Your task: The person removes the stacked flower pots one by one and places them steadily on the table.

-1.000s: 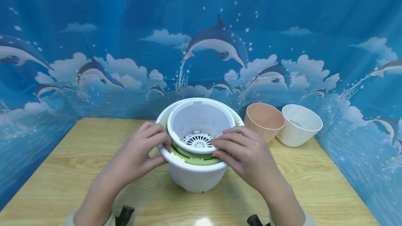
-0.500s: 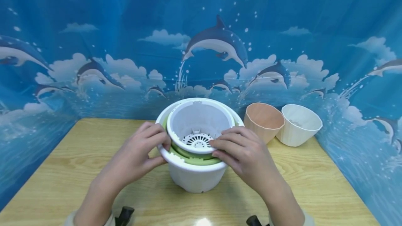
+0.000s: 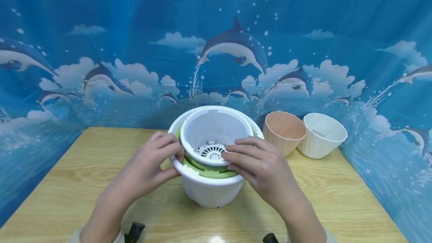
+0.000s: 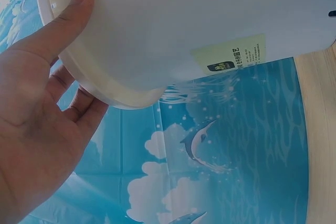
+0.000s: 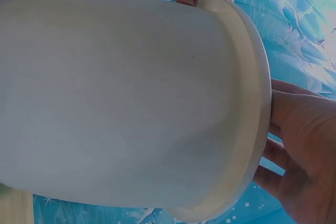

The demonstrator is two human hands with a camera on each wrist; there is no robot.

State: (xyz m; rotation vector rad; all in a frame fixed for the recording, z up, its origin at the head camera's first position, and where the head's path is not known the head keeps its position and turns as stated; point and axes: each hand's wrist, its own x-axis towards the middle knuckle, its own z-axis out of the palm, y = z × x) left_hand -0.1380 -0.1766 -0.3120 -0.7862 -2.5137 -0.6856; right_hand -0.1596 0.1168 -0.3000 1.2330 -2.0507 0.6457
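A large white flower pot (image 3: 212, 193) stands upright on the table. Nested inside it are a green pot (image 3: 217, 174) and, innermost, a small white pot (image 3: 216, 121) with a slotted bottom. My left hand (image 3: 153, 162) grips the large pot's rim at the left, fingers over the edge and thumb on the outer wall, as the left wrist view shows. At the right front, my right hand (image 3: 264, 170) holds the small white pot's rim, fingertips reaching inside it. In the right wrist view the large pot's wall hides those fingertips.
An orange pot (image 3: 283, 130) and a cream pot (image 3: 322, 136) stand side by side at the back right of the wooden table (image 3: 101, 153). Behind the table hangs a blue dolphin-print curtain (image 3: 152, 66). A label (image 4: 231, 59) is on the large pot's wall.
My right fingers have shifted slightly left, farther over the small white pot's rim, and spread a little. The left hand and the pots look unmoved.
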